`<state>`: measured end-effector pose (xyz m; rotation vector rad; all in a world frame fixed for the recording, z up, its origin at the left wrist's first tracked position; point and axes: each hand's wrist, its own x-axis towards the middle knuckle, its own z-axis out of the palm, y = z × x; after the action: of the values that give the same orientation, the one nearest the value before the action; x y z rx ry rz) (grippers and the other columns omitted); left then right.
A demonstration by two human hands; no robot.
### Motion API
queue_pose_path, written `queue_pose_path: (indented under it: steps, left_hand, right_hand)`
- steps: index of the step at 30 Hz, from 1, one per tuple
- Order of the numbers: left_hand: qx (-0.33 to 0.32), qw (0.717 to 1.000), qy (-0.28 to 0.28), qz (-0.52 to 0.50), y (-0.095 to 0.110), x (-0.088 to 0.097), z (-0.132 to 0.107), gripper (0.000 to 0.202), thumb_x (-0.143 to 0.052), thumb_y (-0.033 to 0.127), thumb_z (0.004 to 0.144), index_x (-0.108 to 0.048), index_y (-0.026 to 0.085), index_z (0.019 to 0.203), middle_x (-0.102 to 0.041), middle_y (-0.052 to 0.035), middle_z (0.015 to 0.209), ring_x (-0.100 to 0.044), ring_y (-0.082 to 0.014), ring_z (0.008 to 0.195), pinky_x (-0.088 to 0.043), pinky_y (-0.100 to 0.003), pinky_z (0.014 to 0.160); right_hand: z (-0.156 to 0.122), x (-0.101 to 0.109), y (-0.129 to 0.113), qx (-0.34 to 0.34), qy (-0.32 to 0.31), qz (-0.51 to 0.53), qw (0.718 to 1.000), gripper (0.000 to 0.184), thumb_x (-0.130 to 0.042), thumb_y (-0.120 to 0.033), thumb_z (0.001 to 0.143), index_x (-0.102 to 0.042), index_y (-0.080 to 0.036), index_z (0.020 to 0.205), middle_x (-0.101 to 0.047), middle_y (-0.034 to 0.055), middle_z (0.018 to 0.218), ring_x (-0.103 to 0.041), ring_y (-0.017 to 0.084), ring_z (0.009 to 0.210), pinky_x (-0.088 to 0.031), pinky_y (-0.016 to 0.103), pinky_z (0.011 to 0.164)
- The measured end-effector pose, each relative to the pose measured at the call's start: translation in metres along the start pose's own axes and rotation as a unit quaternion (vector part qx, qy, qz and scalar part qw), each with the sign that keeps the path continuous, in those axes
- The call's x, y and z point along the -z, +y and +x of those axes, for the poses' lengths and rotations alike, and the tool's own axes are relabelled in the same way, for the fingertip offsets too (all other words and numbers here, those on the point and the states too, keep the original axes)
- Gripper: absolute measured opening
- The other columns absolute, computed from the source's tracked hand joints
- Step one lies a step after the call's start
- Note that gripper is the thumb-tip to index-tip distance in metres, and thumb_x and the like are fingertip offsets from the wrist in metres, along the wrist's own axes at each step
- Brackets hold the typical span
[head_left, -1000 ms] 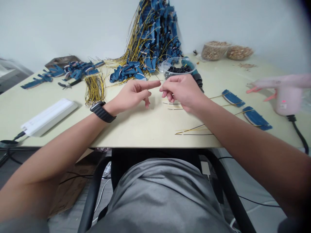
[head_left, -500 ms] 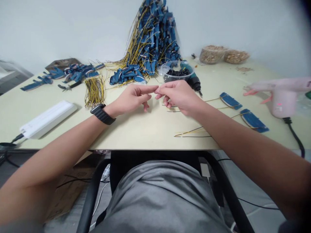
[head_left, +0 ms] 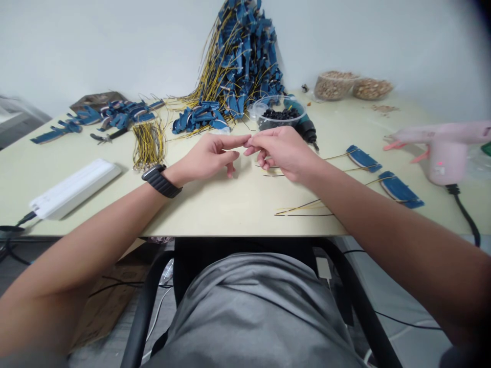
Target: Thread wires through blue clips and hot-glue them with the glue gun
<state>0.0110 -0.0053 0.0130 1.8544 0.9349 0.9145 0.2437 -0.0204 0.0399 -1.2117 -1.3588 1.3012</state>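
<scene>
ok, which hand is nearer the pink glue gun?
Right. The right hand sits mid-table, well left of the glue gun; the left hand is farther left.

I'm looking at some kind of small assembly workshop, hand-work bench style. There's a huge heap of blue parts with yellow wires [head_left: 245, 56] against a bare wall, loose wires [head_left: 299, 207] on the table [head_left: 230, 204], a plugged-in pink glue gun [head_left: 441, 153], pliers [head_left: 107, 136] and a tub of black bits [head_left: 282, 115].
</scene>
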Motion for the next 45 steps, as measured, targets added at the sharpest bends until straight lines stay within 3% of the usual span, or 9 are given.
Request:
queue_pose_path:
  steps: [4,11,22,25,29,36,40,42,45]
  left_hand:
    - [-0.004,1.0,0.002,0.013,0.002,-0.002,-0.001,0.052,-0.082,0.015,0.094,-0.104,0.029,0.14,-0.101,-0.0032,0.136,-0.088,-0.0213,0.069,-0.079,-0.04,0.077]
    - [-0.005,0.996,-0.006,0.091,0.006,-0.005,-0.004,0.066,-0.079,0.016,0.09,-0.101,0.027,0.151,-0.091,0.002,0.083,-0.083,-0.0243,0.064,-0.068,-0.036,0.071]
    - [-0.048,0.984,0.0,0.171,0.008,-0.007,-0.006,0.067,-0.077,0.017,0.088,-0.1,0.026,0.15,-0.071,0.0078,0.06,-0.058,-0.0173,0.052,-0.053,-0.033,0.062]
    - [-0.04,0.99,0.003,0.132,0.007,-0.008,-0.005,0.063,-0.079,0.016,0.09,-0.101,0.027,0.148,-0.078,0.0066,0.07,-0.061,-0.0167,0.054,-0.053,-0.033,0.061]
    - [-0.001,0.999,0.024,0.035,0.005,-0.008,-0.004,0.054,-0.084,0.019,0.094,-0.102,0.03,0.143,-0.099,-0.0009,0.109,-0.08,-0.0211,0.067,-0.071,-0.038,0.071]
    - [0.026,0.998,0.062,-0.012,0.007,-0.004,-0.003,0.046,-0.093,0.021,0.099,-0.103,0.028,0.144,-0.099,-0.0083,0.148,-0.091,-0.0257,0.082,-0.083,-0.046,0.081]
    - [0.016,0.992,0.124,0.025,0.004,-0.002,0.0,0.022,-0.102,0.042,0.107,-0.102,0.023,0.119,-0.101,-0.0098,0.126,-0.091,-0.0246,0.086,-0.08,-0.039,0.078]
    - [0.013,0.986,0.16,0.043,0.002,0.002,0.003,0.03,-0.103,0.052,0.109,-0.097,0.023,0.104,-0.098,-0.0097,0.106,-0.092,-0.0268,0.09,-0.078,-0.039,0.079]
    - [0.0,0.976,0.212,0.056,-0.002,0.015,0.008,0.042,-0.102,0.054,0.11,-0.084,0.025,0.086,-0.096,-0.0103,0.102,-0.092,-0.0279,0.094,-0.074,-0.04,0.078]
  right_hand:
    - [0.002,-0.001,0.002,0.007,0.006,-0.003,1.0,0.035,-0.074,0.001,0.105,-0.083,-0.015,0.076,-0.086,0.0121,0.089,-0.054,0.008,0.057,-0.041,0.022,0.046]
    - [0.006,-0.002,0.004,0.007,0.012,0.005,1.0,0.036,-0.074,0.001,0.102,-0.077,-0.017,0.071,-0.081,0.01,0.083,-0.052,0.008,0.056,-0.041,0.021,0.048]
    - [0.005,-0.003,0.003,-0.008,0.007,0.031,0.999,0.038,-0.073,0.003,0.102,-0.071,-0.018,0.07,-0.065,0.0013,0.073,-0.049,0.007,0.058,-0.039,0.02,0.052]
    - [0.004,-0.005,0.0,-0.011,0.008,0.034,0.999,0.04,-0.073,0.004,0.103,-0.068,-0.019,0.07,-0.061,-0.0007,0.071,-0.046,0.007,0.059,-0.037,0.019,0.052]
    - [0.003,-0.004,-0.002,-0.007,0.015,0.034,0.999,0.041,-0.078,0.001,0.103,-0.064,-0.022,0.072,-0.062,-0.0005,0.072,-0.046,0.009,0.061,-0.037,0.02,0.053]
    - [0.005,0.006,-0.001,-0.007,0.029,0.013,0.999,0.039,-0.081,-0.003,0.105,-0.064,-0.024,0.076,-0.064,0.0,0.073,-0.047,0.01,0.058,-0.043,0.022,0.053]
    - [0.006,0.01,-0.005,-0.02,0.057,0.051,0.997,0.047,-0.076,-0.009,0.117,-0.059,-0.025,0.076,-0.055,-0.0021,0.07,-0.044,0.009,0.057,-0.038,0.02,0.048]
    - [0.007,0.01,-0.008,-0.023,0.086,0.086,0.992,0.054,-0.073,-0.016,0.125,-0.054,-0.024,0.075,-0.054,-0.0026,0.071,-0.042,0.008,0.057,-0.036,0.019,0.047]
    - [0.006,0.012,-0.012,-0.011,0.118,0.119,0.986,0.036,-0.065,0.001,0.12,-0.063,-0.024,0.095,-0.075,-0.0033,0.086,-0.049,0.007,0.056,-0.044,0.022,0.05]
